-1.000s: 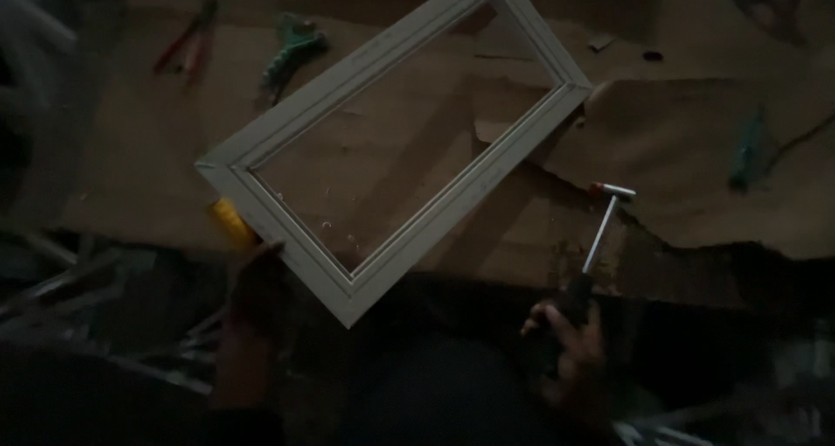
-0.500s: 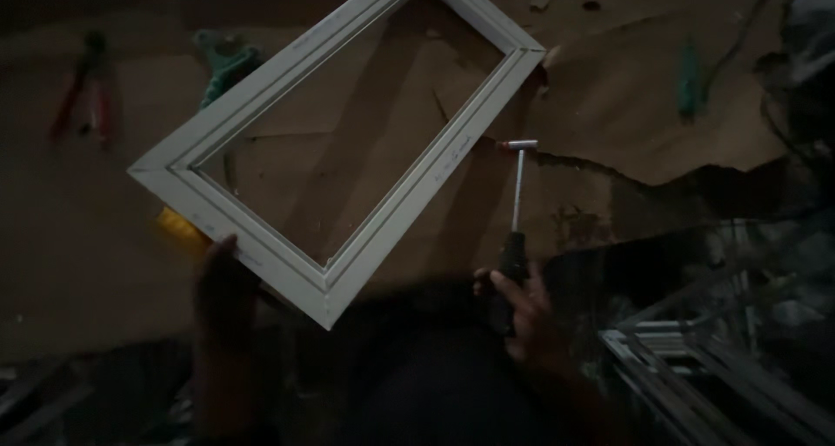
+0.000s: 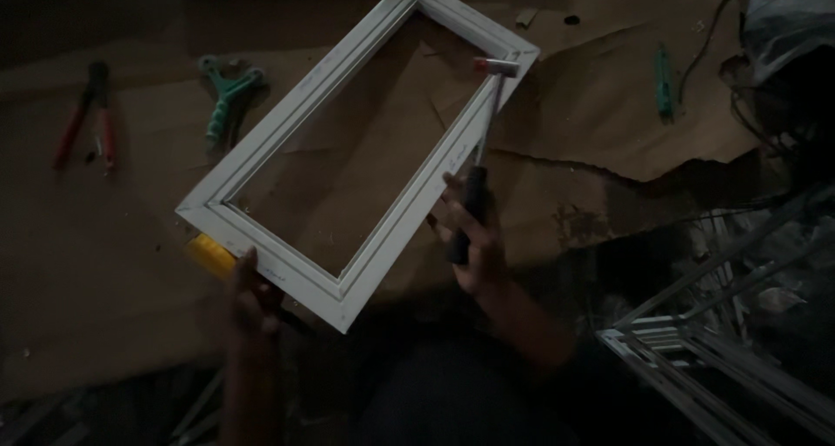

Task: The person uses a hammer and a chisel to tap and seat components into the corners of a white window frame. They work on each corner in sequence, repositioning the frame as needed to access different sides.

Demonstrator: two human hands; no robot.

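A white rectangular frame [image 3: 348, 141] lies tilted on brown cardboard [image 3: 609, 124], running from near-left to far-right. The left hand [image 3: 252, 298] rests at the frame's near edge by its near-left corner; light is too dim to tell if the fingers grip or just press. A small yellow block [image 3: 209, 254] sits just beside that corner, partly under the frame.

The right hand [image 3: 470, 237] has its fingers wrapped round the dark handle of a small hammer [image 3: 484, 141]. The shaft points away from the person along the frame's right rail, w/ the head at the far-right corner, touching or just over it.

Far left on the cardboard: red-handled pliers [image 3: 87, 115] and a teal tool [image 3: 224, 93], well apart from both hands. Near right, a stack of metal profiles [image 3: 722, 359].
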